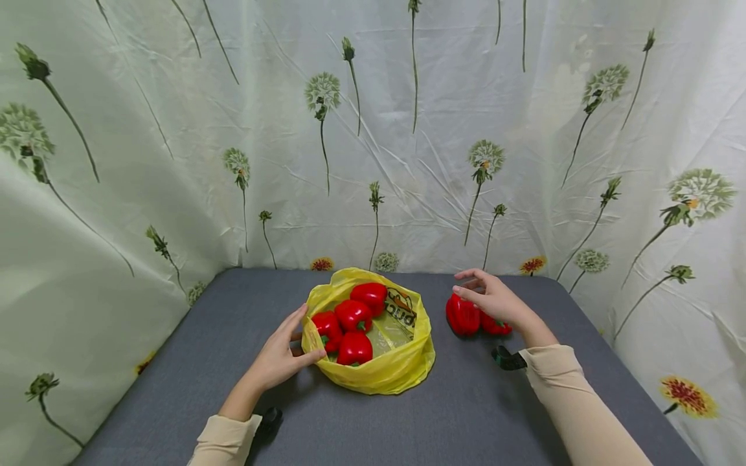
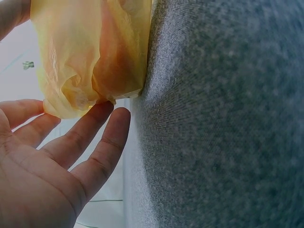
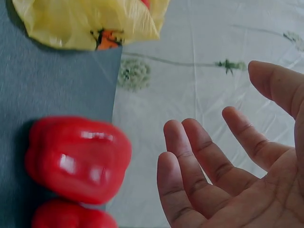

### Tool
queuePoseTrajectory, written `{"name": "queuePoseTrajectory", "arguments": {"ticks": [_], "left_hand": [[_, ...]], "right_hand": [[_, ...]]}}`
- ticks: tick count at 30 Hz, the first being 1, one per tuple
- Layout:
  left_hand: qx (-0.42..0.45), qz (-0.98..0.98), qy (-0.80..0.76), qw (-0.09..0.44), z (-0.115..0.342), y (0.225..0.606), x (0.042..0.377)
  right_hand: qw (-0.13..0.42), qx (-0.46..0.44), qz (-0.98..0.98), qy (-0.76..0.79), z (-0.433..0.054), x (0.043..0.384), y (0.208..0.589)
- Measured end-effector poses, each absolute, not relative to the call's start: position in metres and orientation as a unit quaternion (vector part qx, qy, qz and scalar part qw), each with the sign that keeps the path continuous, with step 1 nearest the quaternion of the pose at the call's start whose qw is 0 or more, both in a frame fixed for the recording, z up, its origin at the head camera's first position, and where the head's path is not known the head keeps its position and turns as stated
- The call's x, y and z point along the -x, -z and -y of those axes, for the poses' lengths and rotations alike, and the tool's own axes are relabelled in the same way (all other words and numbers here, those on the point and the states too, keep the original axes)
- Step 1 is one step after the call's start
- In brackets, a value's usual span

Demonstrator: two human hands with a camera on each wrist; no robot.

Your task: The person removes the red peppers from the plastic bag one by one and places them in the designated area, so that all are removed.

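A yellow plastic bag (image 1: pixel 402 369) stands wide-mouthed on the table with several red bell peppers (image 1: pixel 353 315) inside. At its left side my left hand (image 1: pixel 280 356) touches the bag, fingers spread along the outside and thumb at the near rim. The left wrist view shows the fingertips (image 2: pixel 107 110) against the thin yellow plastic (image 2: pixel 71 52). To the right of the bag, two more red bell peppers (image 1: pixel 463 316) lie side by side. My right hand (image 1: pixel 495 299) hovers just above them, holding nothing; the right wrist view shows its fingers loosely bent, apart from the nearer pepper (image 3: pixel 78 159).
The grey table (image 1: pixel 373 427) ends at the back against a whitish curtain (image 1: pixel 373 149) printed with dandelions, which also hangs at both sides. Dark straps (image 1: pixel 508 358) sit at the wrists. Printed lettering (image 1: pixel 401 307) shows on the bag's inner right wall.
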State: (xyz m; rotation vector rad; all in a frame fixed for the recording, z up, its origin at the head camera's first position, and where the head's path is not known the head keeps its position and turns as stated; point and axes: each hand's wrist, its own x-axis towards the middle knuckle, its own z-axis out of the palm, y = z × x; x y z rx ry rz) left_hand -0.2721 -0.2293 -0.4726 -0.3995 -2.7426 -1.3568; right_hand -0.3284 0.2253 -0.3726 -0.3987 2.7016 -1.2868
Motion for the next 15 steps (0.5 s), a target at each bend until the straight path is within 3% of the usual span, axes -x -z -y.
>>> {"name": "queuePoseTrajectory", "arguments": {"ticks": [15], "left_hand": [[0.129, 0.888, 0.44, 0.026, 0.229, 0.472, 0.272]], "right_hand": [[0.097, 0.179, -0.891, 0.407, -0.184, 0.33, 0.375]]}}
